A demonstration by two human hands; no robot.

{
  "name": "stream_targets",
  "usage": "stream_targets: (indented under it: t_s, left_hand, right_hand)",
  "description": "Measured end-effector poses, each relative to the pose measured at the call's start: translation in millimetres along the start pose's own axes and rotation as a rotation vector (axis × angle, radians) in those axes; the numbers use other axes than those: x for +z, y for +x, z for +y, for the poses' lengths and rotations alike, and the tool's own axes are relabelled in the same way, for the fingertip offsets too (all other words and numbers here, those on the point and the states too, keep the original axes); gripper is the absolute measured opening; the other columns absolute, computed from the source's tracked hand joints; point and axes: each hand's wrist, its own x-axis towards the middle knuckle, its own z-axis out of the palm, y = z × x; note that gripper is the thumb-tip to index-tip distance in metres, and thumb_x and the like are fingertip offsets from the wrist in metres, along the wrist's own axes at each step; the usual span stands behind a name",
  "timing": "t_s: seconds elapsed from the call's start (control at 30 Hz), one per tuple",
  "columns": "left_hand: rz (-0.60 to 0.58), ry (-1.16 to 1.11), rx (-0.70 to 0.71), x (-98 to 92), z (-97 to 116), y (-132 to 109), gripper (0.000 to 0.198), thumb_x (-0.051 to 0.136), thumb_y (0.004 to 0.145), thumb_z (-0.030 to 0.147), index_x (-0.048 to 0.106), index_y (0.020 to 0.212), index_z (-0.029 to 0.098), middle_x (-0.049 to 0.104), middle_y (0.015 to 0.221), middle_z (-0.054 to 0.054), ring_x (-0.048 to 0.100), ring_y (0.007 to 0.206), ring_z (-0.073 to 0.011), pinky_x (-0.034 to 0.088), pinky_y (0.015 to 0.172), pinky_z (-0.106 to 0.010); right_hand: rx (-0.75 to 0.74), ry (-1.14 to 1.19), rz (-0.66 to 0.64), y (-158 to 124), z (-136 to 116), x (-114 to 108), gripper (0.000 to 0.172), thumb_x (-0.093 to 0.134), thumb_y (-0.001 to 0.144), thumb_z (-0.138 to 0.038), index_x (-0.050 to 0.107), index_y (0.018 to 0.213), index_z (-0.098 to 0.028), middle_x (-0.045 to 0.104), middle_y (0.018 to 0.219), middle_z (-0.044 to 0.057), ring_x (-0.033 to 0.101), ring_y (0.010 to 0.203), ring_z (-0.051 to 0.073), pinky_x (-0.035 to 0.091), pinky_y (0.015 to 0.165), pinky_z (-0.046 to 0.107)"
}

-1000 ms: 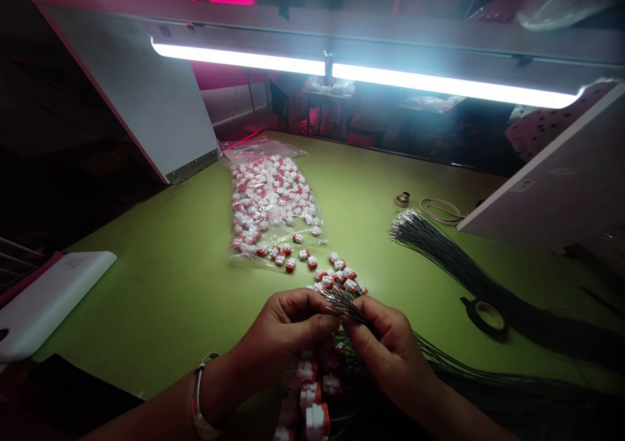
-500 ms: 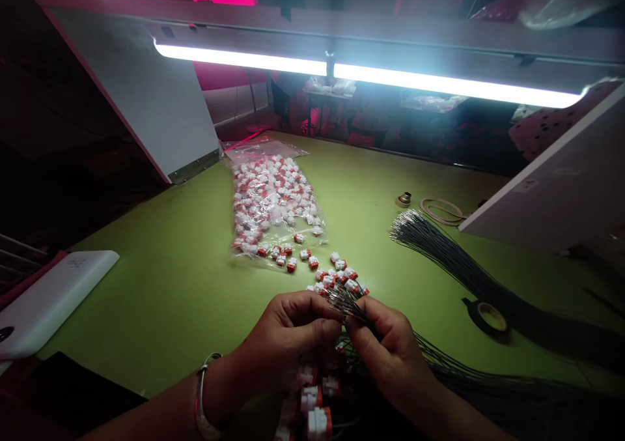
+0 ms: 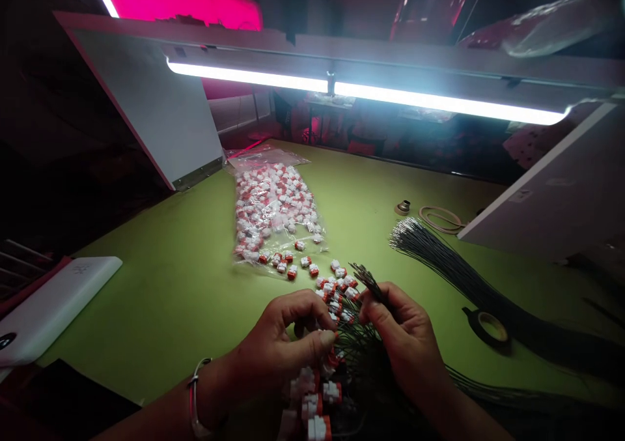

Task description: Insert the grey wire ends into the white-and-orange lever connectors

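My right hand [image 3: 403, 337] is closed round a bundle of thin black wires [image 3: 367, 279], whose tips stick out past thumb and forefinger toward the upper left. Lower left of those tips, my left hand [image 3: 293, 340] has its thumb and forefinger nearly together, the other fingers curled. Whatever sits between them is hidden, though a bit of orange shows beside the thumb. White-and-orange wire connectors [image 3: 332, 392] lie below the hands, some with black wires running to them. More loose connectors [image 3: 350, 294] are scattered just beyond my hands.
A clear plastic bag of connectors [image 3: 276, 200] lies farther back on the green table [image 3: 185, 284]. At the right are a long bundle of black wires [image 3: 454, 278], a roll of black tape [image 3: 491, 327] and a beige ring [image 3: 439, 218]. A white device [image 3: 63, 304] sits left. Lamp tubes [image 3: 439, 102] hang overhead.
My hands have moved apart; the right hand has shifted right with the wire bundle, whose tips now point up and away from my left fingers. The camera view has tilted slightly.
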Motion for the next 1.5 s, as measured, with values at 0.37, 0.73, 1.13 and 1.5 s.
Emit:
stream_targets:
  t_s: [0.37, 0.73, 1.13, 1.5]
  left_hand:
    - [0.383, 0.579, -0.030, -38.5, -46.0, 32.5, 0.001, 0.069, 0.076, 0.021, 0.070, 0.077, 0.020, 0.063, 0.081, -0.003, 0.054, 0.079, -0.0217, 0.040, 0.077, -0.035]
    - [0.212, -0.670, -0.434, -11.6, -14.4, 16.0, 0.027, 0.084, 0.070, 0.023, 0.068, 0.091, 0.016, 0.073, 0.088, -0.005, 0.065, 0.068, -0.0124, 0.050, 0.060, -0.021]
    - [0.122, -0.753, -0.493, 14.0, -5.5, 7.0, 0.029, 0.082, 0.075, 0.038, 0.067, 0.082, 0.014, 0.063, 0.062, 0.001, 0.053, 0.045, -0.0063, 0.042, 0.041, -0.015]
    - [0.036, -0.720, -0.508, 11.5, -4.0, 2.7, 0.028, 0.076, 0.080, 0.041, 0.071, 0.089, 0.014, 0.064, 0.064, -0.001, 0.056, 0.042, -0.0089, 0.044, 0.038, -0.017]
  right_hand:
    - [0.195, 0.136, -0.163, -1.7, -4.4, 2.9, 0.026, 0.075, 0.081, -0.043, 0.069, 0.081, -0.018, 0.046, 0.058, -0.005, 0.032, 0.051, 0.008, 0.026, 0.046, 0.020]
    - [0.195, 0.078, -0.120, 0.9, -0.7, 4.1, 0.033, 0.073, 0.080, -0.042, 0.057, 0.067, -0.017, 0.043, 0.060, -0.004, 0.032, 0.056, 0.010, 0.029, 0.050, 0.023]
    - [0.092, -0.039, -0.173, -5.7, -1.3, 7.2, 0.030, 0.063, 0.088, -0.036, 0.055, 0.066, -0.017, 0.039, 0.060, -0.005, 0.030, 0.056, 0.010, 0.026, 0.050, 0.024]
    - [0.003, -0.034, -0.131, -8.3, 5.5, 12.2, 0.023, 0.060, 0.091, -0.035, 0.061, 0.075, -0.019, 0.053, 0.069, -0.001, 0.046, 0.066, 0.016, 0.040, 0.060, 0.026]
